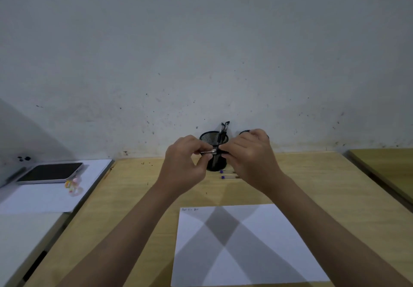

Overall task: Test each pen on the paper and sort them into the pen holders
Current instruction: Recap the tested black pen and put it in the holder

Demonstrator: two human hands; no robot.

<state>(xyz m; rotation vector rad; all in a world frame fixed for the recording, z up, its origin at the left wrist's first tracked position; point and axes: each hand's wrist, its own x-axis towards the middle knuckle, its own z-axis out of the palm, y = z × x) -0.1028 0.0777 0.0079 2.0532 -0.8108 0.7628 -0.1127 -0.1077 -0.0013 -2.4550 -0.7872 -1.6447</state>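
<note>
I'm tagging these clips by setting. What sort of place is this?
Probably a plain study or office desk against a bare wall: a wooden desk, mesh pen holder, a sheet of paper, and a phone on the side table.

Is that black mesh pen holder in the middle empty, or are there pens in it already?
Not empty. The mesh pen holder stands upright with a few dark pens sticking out above its rim, leaning toward the wall.
</note>
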